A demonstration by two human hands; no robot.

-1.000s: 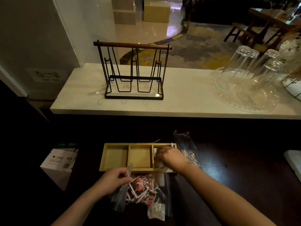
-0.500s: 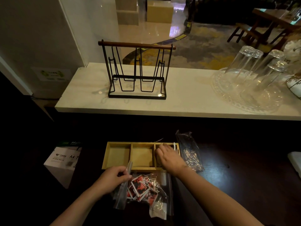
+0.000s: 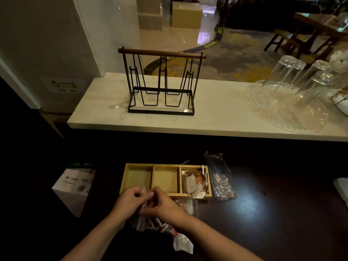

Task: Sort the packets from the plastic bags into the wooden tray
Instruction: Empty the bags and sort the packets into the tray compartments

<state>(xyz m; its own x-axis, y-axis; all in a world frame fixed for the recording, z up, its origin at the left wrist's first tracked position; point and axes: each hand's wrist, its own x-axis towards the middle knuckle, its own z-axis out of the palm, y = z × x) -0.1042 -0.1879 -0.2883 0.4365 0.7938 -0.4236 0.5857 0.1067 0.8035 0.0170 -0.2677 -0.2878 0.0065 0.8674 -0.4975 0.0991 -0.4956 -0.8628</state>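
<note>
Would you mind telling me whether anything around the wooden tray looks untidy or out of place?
Slightly: in the wooden tray, the brown packets sit jumbled in the right compartment, one poking over the front rim. An empty plastic bag lies crumpled beside it.

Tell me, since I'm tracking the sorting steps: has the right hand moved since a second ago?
Yes. The right hand has left the wooden tray's right compartment and come toward the person, meeting the left hand at the plastic bag.

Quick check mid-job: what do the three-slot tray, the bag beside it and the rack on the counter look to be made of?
Tray: pale wood, matte, with thin glued-looking dividers. Bag: thin clear plastic film, crinkled and catching glints. Rack: thin black wire, probably metal, with a dark brown top bar that looks like wood.
</note>
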